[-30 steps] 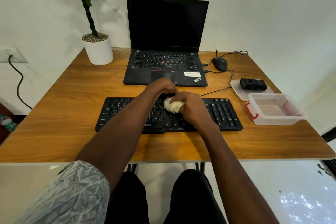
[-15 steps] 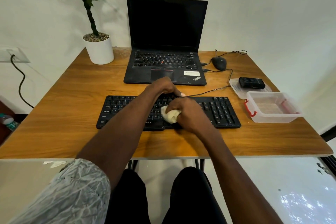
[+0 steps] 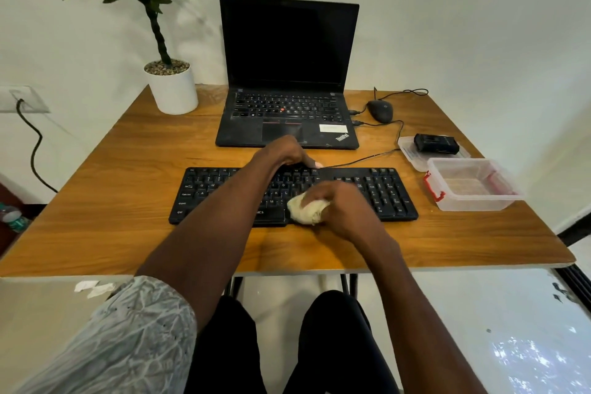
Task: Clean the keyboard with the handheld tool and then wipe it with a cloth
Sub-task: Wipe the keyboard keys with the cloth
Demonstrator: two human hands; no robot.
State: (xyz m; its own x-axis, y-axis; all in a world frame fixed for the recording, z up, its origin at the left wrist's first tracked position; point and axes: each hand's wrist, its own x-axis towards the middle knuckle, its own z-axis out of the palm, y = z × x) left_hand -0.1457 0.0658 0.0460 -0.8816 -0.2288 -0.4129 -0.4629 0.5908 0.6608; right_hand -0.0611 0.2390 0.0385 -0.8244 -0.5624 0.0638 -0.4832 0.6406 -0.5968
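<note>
A black keyboard [image 3: 380, 192] lies across the middle of the wooden table [image 3: 128, 233]. My right hand [image 3: 343, 208] grips a crumpled pale cloth [image 3: 305, 209] and presses it on the keys near the keyboard's front edge, right of the space bar. My left hand [image 3: 284, 153] holds the keyboard's far edge, its fingers curled over it. A black handheld tool [image 3: 436, 143] rests on a clear lid at the right.
An open black laptop [image 3: 287, 73] stands behind the keyboard. A potted plant [image 3: 172, 86] is at the back left, a wired mouse [image 3: 380, 110] at the back right. A clear plastic box [image 3: 473, 185] with red clips sits right of the keyboard.
My right hand has slid the cloth from the middle key rows toward the keyboard's front edge. My left hand has kept its hold on the far edge.
</note>
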